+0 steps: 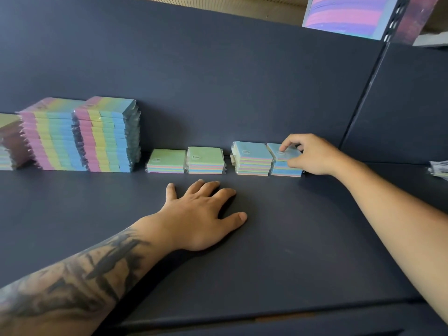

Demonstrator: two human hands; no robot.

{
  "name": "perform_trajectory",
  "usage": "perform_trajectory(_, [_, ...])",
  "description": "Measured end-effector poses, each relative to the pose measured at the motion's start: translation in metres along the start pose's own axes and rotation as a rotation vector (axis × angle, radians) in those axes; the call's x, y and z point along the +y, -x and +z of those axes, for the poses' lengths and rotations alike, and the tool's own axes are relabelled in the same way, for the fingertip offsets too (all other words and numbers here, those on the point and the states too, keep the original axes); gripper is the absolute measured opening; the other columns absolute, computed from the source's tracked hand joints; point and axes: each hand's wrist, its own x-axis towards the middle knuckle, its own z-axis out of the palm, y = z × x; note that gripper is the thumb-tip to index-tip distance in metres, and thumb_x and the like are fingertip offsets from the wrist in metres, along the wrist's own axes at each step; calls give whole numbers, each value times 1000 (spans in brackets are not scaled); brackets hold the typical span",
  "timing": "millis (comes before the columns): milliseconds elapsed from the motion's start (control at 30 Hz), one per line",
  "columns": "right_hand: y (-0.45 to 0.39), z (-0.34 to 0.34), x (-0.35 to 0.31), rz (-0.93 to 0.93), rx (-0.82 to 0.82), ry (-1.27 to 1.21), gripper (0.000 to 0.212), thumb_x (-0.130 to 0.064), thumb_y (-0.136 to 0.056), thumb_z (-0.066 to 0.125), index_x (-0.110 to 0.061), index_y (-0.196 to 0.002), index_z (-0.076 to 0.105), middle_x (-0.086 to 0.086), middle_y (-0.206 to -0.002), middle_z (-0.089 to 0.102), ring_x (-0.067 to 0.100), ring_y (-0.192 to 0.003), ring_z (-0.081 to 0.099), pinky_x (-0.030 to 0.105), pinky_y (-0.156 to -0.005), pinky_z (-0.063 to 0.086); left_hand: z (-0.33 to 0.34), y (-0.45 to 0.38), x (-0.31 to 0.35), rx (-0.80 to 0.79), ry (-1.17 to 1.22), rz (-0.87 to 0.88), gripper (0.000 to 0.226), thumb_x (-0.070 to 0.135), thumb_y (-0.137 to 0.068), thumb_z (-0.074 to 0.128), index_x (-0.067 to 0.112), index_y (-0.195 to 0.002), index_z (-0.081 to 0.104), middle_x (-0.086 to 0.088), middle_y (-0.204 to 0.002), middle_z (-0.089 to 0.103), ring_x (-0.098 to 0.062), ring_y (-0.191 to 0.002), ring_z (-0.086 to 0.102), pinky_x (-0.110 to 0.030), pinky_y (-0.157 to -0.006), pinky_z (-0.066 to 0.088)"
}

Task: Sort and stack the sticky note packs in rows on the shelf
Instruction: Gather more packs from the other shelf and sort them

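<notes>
At the far left edge of the dark shelf (278,251) a partly cut-off stack of packs (9,141) stands against the back wall, and just beside it rise two tall stacks of striped sticky note packs (80,137), pink, yellow, green and blue, touching each other side by side. To their right, with a narrow gap, sit two low green-topped piles (185,161), close together along the back wall. In front of them the left hand (203,217) lies flat on the shelf, fingers spread and straight, its grip released and holding nothing; the tattooed forearm runs back to the lower left corner. A wide stretch of bare shelf lies between this hand and the front edge, and another between the two arms. Further right, after a small gap, two blue-topped piles (253,158) stand touching each other. The right hand (312,154) reaches over the right-hand pile, its thumb and fingers pinching the top pack (283,152), which sits slightly skewed on the pile below. Right of that hand the shelf runs bare up to a vertical divider, and at the far right edge a few wrapped packs (440,169) show, cut off by the frame.
</notes>
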Motion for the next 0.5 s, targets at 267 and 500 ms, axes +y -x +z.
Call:
perform_trajectory(267, [41, 11, -7, -15, 150, 81, 65, -20, -85, 69, -39, -145, 52, -4, -166, 26, 20, -150, 30, 36, -117, 31, -1, -1, -2, 15, 31, 4, 71, 83, -92, 25, 50, -155, 24, 15, -168, 15, -12, -157, 3, -69, -120, -3])
perform_trajectory(500, [126, 33, -33, -59, -139, 142, 60, -62, -92, 61, -47, -148, 47, -10, -167, 26, 11, -154, 23, 31, -122, 22, -3, 5, -1, 8, -1, 7, 75, 84, -91, 24, 49, -157, 24, 12, -170, 16, -15, -158, 8, -68, -121, 1])
